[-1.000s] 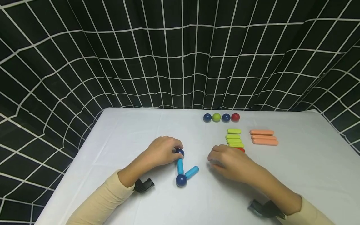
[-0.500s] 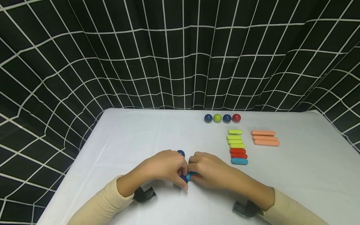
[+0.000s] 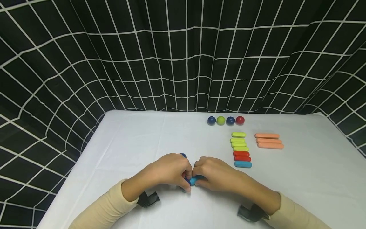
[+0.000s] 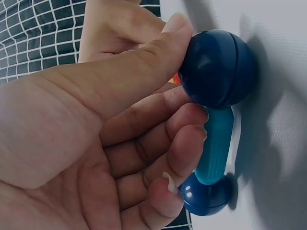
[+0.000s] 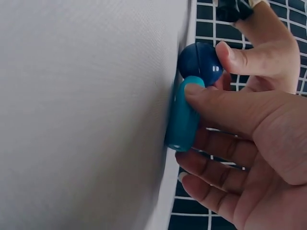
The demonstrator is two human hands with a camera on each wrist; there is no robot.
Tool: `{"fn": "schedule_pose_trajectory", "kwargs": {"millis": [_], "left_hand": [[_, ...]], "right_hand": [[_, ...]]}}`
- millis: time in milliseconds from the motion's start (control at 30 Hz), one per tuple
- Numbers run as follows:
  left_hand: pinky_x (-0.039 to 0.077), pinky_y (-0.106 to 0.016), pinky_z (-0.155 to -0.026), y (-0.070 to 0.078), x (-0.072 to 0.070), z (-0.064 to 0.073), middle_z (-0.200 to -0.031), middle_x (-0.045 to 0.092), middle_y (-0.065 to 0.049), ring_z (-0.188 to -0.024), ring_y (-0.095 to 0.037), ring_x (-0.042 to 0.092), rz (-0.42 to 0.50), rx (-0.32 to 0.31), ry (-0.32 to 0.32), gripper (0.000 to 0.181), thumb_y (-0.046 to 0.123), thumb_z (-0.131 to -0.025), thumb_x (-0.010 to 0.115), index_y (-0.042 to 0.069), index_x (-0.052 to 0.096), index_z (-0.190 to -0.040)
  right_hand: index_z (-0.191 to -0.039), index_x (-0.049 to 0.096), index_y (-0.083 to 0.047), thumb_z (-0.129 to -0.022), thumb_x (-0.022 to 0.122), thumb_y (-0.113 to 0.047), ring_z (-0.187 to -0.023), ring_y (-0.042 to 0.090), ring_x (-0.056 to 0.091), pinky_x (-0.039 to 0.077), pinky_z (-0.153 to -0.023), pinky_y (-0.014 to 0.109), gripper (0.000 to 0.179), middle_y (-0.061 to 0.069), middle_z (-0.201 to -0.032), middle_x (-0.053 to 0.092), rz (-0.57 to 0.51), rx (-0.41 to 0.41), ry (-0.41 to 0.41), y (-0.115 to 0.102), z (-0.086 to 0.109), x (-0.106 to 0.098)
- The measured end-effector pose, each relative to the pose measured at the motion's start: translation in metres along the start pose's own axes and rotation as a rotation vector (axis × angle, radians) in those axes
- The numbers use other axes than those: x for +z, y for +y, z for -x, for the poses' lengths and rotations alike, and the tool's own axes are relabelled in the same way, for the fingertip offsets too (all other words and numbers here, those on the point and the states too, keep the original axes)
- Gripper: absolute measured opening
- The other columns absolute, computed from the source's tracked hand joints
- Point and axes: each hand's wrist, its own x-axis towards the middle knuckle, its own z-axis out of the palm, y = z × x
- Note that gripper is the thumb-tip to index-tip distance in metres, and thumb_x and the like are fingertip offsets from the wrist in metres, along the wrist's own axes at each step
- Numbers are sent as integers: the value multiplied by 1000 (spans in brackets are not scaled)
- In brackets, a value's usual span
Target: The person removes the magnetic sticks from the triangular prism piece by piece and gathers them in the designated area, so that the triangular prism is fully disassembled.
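My left hand [image 3: 171, 168] pinches the nearer dark blue ball [image 4: 216, 69] between thumb and fingers. A light blue stick [image 4: 216, 143] joins that ball to a second dark blue ball [image 4: 206, 194], mostly covered by the left hand in the head view. My right hand [image 3: 215, 175] grips another light blue stick [image 5: 184, 120], its thumb on top. In the right wrist view this stick's upper end meets the ball in the left hand, while its lower end is free. Both hands work low over the white cloth, fingertips close together.
Behind the hands is a row of balls: blue, a green one [image 3: 220, 120], blue and a red one [image 3: 240, 120]. To the right lie yellow-green sticks [image 3: 238, 140], red sticks [image 3: 241, 156], a loose blue stick [image 3: 243, 164] and orange sticks [image 3: 269, 140]. A black gridded curtain [image 3: 183, 57] surrounds the table.
My left hand has moved from the farther ball to the nearer one. The right hand has come leftward from beside the sticks and taken hold of the angled blue stick. Little differs since half a second ago.
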Motion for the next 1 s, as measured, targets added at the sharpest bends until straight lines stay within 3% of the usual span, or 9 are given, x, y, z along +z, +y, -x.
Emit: {"fn": "schedule_pose_trajectory", "kwargs": {"millis": [300, 633, 833, 1000], "left_hand": [[42, -17, -55, 0, 0, 0, -59, 52, 16, -54, 0, 46, -1, -17, 3, 25, 37, -71, 91, 19, 73, -73], [42, -20, -58, 2, 0, 2, -60, 53, 16, -57, -1, 47, 9, -43, -2, 24, 37, -71, 91, 21, 72, -72], [42, -20, -60, 2, -1, 1, -61, 53, 16, -58, -1, 46, 5, -41, -8, 23, 38, -72, 90, 22, 73, -72], [42, -21, -60, 2, 0, 0, -61, 53, 16, -58, -1, 47, -4, -41, -7, 23, 40, -76, 87, 23, 73, -73]], "right_hand": [[-93, 78, -16, -83, 84, -21, -77, 2, 51, 48, -72, 22, 12, -17, -81, 62, -60, 92, -111, 0, 19, -11], [-92, 78, -21, -77, 86, -8, -76, -1, 54, 53, -73, 26, 21, -21, -81, 56, -101, 192, -64, 10, 76, -22], [-92, 75, -26, -76, 88, -16, -75, 1, 52, 54, -72, 29, 22, -23, -79, 52, -48, 355, -88, 17, 104, -30], [-87, 75, -24, -74, 90, -21, -74, 6, 54, 55, -74, 36, 21, -19, -78, 57, 72, 512, -78, 25, 111, -36]]}}
